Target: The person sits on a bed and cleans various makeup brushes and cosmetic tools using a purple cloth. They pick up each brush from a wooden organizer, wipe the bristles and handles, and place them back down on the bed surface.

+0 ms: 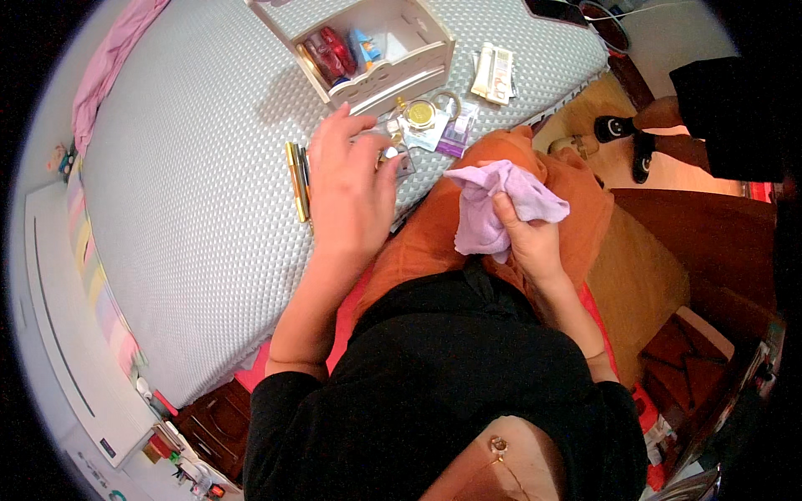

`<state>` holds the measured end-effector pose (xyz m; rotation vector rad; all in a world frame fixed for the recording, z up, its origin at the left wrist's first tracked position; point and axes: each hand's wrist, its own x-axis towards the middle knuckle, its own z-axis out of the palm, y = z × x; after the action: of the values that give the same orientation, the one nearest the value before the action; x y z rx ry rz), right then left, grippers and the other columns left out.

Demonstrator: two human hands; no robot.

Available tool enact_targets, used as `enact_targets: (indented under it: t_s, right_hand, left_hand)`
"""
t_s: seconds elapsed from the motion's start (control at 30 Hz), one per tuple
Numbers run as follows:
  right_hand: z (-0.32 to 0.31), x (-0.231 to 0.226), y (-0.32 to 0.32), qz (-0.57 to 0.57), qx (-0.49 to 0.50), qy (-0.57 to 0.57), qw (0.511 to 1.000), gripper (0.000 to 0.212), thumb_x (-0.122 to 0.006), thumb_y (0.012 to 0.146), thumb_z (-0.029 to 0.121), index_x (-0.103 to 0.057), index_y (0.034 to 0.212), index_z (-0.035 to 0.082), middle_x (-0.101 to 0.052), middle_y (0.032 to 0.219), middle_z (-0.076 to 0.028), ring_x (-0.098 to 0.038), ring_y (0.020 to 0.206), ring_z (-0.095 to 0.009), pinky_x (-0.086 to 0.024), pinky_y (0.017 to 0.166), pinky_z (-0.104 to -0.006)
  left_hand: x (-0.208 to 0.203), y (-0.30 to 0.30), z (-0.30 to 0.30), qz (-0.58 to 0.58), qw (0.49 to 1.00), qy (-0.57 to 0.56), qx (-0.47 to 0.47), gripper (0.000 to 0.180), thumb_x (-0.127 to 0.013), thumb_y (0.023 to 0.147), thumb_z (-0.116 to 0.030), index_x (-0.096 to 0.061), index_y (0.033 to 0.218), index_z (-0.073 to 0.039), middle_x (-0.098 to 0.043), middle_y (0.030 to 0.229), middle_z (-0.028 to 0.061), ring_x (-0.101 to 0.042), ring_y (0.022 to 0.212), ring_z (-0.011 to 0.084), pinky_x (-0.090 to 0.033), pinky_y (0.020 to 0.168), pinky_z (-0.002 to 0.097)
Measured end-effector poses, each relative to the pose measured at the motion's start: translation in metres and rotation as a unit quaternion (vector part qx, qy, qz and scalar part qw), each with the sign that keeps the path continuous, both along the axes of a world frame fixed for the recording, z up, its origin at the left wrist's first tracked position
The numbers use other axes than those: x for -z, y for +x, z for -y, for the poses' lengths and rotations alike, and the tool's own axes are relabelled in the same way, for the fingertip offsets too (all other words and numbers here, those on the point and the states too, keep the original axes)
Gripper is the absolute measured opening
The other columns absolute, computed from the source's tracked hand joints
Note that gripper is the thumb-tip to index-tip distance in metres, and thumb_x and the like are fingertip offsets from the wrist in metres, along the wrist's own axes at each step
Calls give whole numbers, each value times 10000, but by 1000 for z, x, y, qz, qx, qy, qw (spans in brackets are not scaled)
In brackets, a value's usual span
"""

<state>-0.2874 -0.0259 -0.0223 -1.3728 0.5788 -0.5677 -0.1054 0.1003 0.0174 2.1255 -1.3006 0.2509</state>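
My right hand grips a crumpled light purple cloth above my lap, thumb pressed on top of it. Raised over the bed, my left hand has its fingers apart and bent, and I see nothing held in it. Just past its thumb and fingertips lies a cluster of small items, among them a round gold-topped container, a purple-and-white packet and a clear case partly hidden by the hand. Several slim gold and dark pens or pencils lie beside my left wrist.
A white organizer box stands on the quilted grey bed, with red and blue items inside. White tubes lie to its right. A dark phone rests at the far bed edge. Another person's feet show on the floor at right.
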Motion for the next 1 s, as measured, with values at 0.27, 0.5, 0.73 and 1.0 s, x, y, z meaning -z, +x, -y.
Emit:
enact_targets:
  t_s: [0.27, 0.5, 0.73, 1.0]
  right_hand:
    - [9, 7, -1, -25, 41, -25, 999, 302, -659, 906, 208, -617, 1123, 1, -628, 970, -17, -575, 853, -99, -479, 743, -264]
    - [16, -27, 19, 116, -138, -62, 982, 582, -534, 968, 343, -376, 1406, -6, -593, 1134, -87, -573, 1006, -158, -482, 835, -269]
    - [5, -32, 24, 20, -139, -99, 985, 491, -740, 801, 91, -517, 1230, 8, -612, 1070, -65, -579, 977, -134, -485, 849, -281]
    - [0, -31, 18, 6, -139, -71, 988, 331, -749, 792, 87, -579, 1071, 40, -611, 952, -19, -574, 886, -108, -482, 798, -267]
  left_hand:
    - [-33, -8, -13, -403, 879, -251, 55, 161, -501, 967, -72, -513, 1090, 32, -626, 981, 136, -588, 759, 126, -508, 683, 247]
    - [-12, -27, 8, -591, 774, -185, 131, 142, -526, 959, -55, -495, 1080, 14, -572, 935, 64, -572, 765, 99, -498, 666, 235]
    - [-5, -43, 22, -526, 812, -191, 164, 124, -534, 945, -24, -509, 1054, 28, -563, 963, 53, -574, 888, 99, -477, 795, 237]
    - [-10, -35, 23, -566, 791, -192, 130, 141, -554, 944, -60, -513, 1061, 7, -553, 909, 32, -534, 768, 68, -452, 672, 205]
